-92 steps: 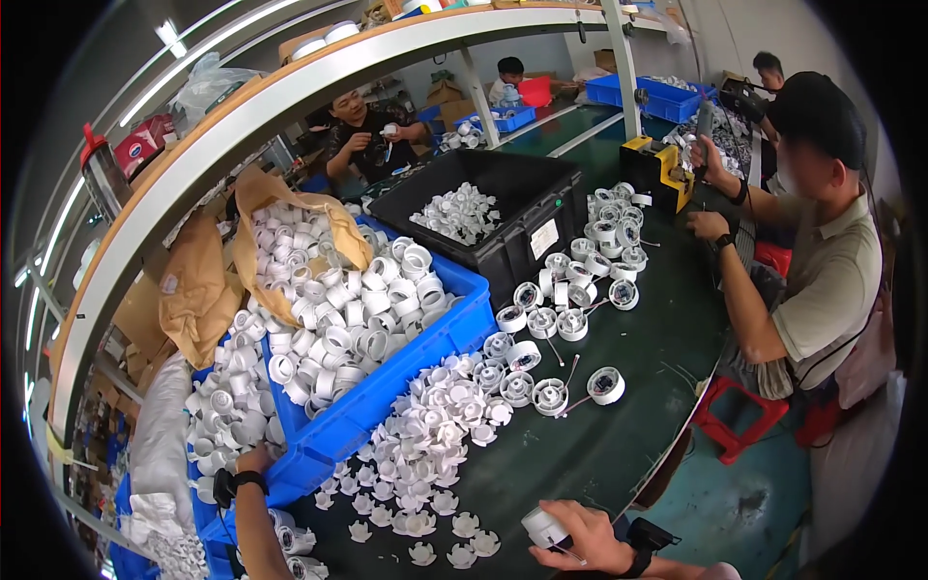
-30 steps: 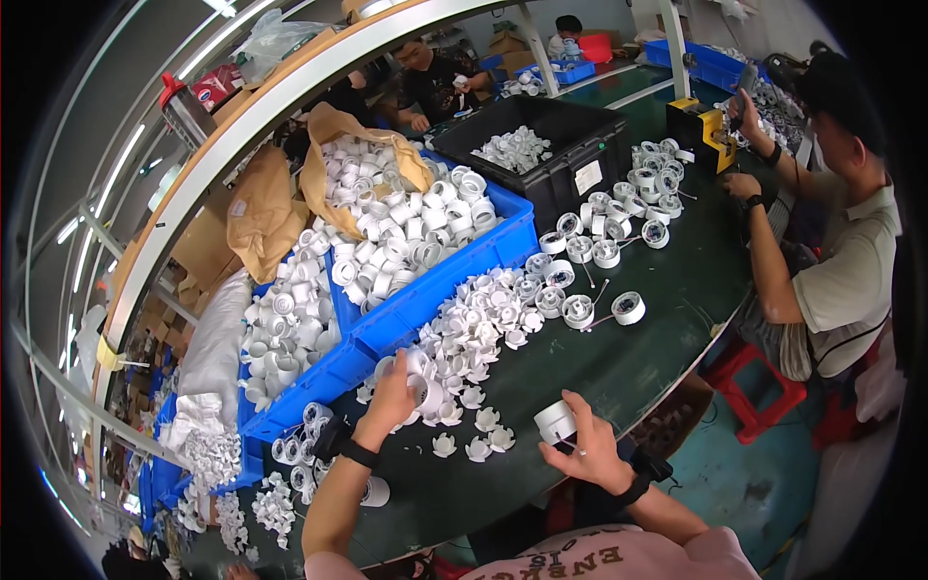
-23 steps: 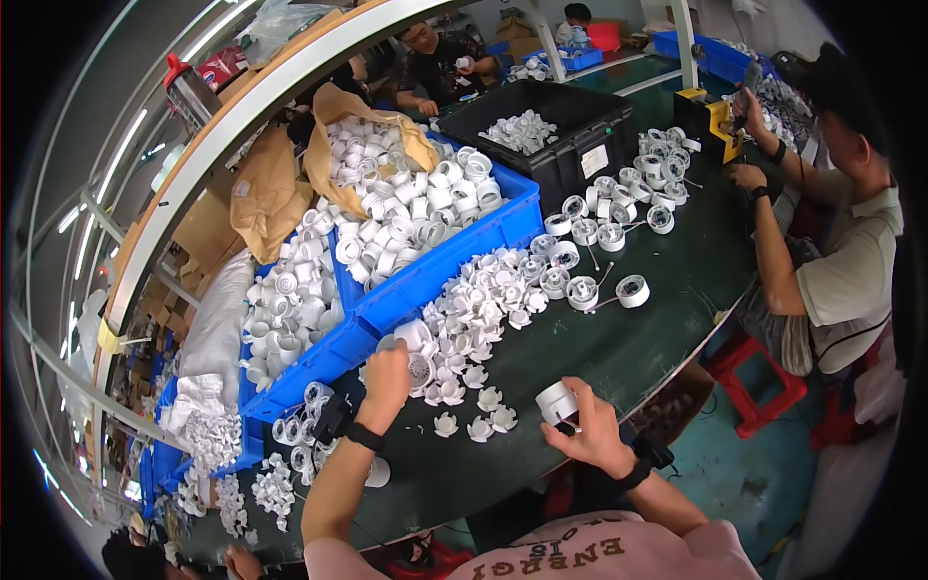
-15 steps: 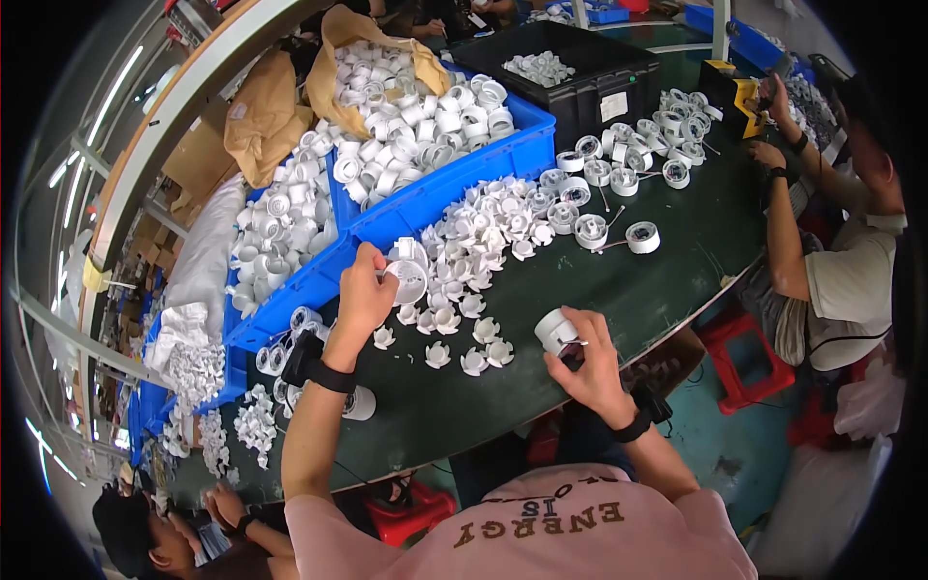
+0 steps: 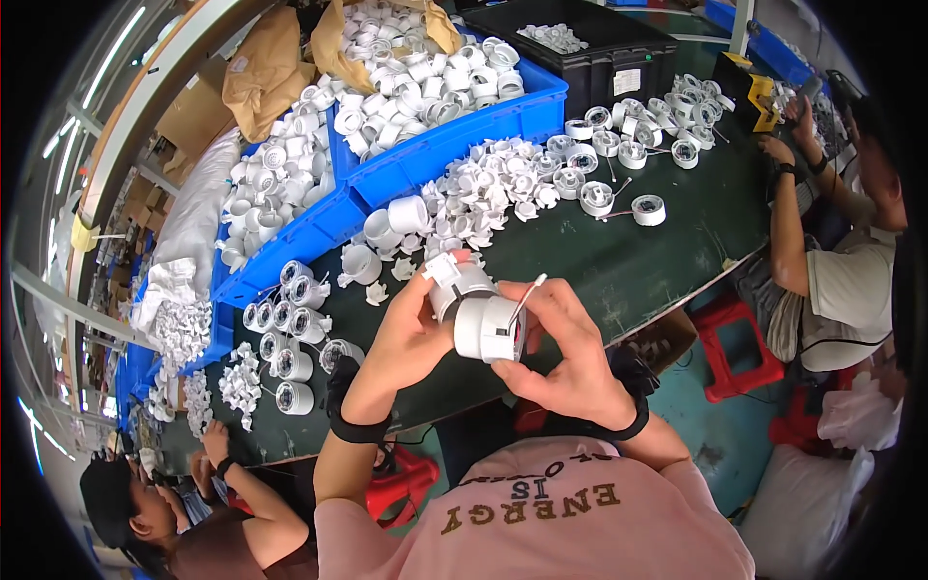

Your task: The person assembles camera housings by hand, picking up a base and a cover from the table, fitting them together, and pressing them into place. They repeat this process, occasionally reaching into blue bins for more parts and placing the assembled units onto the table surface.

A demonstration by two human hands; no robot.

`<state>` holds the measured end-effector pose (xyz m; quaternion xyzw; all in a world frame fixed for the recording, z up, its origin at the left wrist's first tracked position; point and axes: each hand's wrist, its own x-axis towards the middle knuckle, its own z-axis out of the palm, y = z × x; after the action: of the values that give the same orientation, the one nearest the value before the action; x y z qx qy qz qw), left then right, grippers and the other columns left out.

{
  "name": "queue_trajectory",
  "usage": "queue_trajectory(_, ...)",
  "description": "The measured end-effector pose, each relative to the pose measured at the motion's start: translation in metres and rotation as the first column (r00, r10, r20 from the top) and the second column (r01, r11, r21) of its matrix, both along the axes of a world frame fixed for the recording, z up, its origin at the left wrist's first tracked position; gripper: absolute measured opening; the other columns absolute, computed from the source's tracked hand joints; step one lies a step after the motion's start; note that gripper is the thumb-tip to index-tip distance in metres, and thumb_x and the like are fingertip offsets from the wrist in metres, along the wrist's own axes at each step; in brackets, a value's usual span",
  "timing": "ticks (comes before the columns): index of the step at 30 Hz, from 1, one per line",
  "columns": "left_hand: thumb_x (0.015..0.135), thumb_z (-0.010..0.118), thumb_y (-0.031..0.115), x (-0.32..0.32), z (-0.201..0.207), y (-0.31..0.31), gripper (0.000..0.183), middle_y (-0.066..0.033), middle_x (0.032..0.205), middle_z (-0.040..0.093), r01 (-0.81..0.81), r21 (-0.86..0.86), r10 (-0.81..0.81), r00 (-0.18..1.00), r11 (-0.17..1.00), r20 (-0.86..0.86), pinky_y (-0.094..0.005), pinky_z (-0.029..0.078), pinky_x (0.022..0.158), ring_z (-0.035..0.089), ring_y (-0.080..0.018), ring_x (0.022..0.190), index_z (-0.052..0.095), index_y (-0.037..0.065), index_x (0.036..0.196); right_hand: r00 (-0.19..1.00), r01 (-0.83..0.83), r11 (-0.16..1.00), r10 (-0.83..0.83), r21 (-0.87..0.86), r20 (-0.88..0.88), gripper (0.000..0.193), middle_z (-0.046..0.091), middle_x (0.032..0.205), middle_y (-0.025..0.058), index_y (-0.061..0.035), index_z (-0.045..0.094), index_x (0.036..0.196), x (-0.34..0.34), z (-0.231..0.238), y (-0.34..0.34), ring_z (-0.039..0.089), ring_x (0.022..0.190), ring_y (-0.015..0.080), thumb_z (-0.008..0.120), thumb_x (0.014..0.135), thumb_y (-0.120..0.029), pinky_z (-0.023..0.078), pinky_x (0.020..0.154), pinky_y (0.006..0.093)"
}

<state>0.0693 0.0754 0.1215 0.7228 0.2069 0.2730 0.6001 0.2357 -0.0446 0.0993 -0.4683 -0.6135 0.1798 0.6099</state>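
My left hand [image 5: 408, 338] is closed around a white plastic cup-shaped housing [image 5: 462, 279] with a small square tab on its side. Against it, my right hand [image 5: 570, 353] grips a white cylindrical plastic part [image 5: 483, 327], from which a thin pale lead [image 5: 528, 298] sticks up. The two parts touch in front of my chest, above the near side of the table; whether one sits inside the other I cannot tell. Just beyond my left hand stand some loose white cups [image 5: 408, 214]. Behind them lies a heap of white petal-shaped plastic pieces [image 5: 474, 193].
Blue bins [image 5: 464, 135] full of white cups stand at the back, beside a black crate [image 5: 619, 53]. Cylinders with dark insides [image 5: 293, 363] lie at left, and wired round units [image 5: 648, 210] at right. Co-workers sit at right [image 5: 841, 251] and lower left [image 5: 222, 512]. A red stool [image 5: 739, 348] stands at right.
My left hand has come back from the heap toward me with a white housing. My right hand has moved left and up with its cylinder, so both parts now meet.
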Motion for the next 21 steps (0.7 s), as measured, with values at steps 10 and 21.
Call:
queue_trajectory(10,0.093,0.054,0.026,-0.011,-0.023,-0.03,0.042,-0.0138,0.118,0.052,-0.279,0.147,0.259,0.955,0.949,0.143,-0.0333,0.041,0.089,0.052,-0.0216,0.107,0.05,-0.002,0.125,0.994,-0.109,0.989,0.106,-0.101,-0.032,0.062,0.05,0.104,0.0096,0.0018,0.05,0.123,0.006,0.002,-0.004,0.058,0.081,0.0147,0.079,0.068,-0.004,0.052,0.07,0.0269)
queue_trajectory(21,0.093,0.055,0.023,-0.018,-0.023,-0.052,0.035,-0.0169,0.102,0.057,-0.374,0.38,0.289,0.92,0.846,0.263,-0.0328,0.045,0.074,0.057,-0.0239,0.086,0.056,-0.005,0.113,0.938,-0.325,0.939,0.335,-0.111,0.089,0.073,0.052,0.11,0.0155,0.0049,0.049,0.124,0.005,-0.002,-0.002,0.063,0.084,0.0217,0.083,0.07,-0.03,0.055,0.069,0.0313)
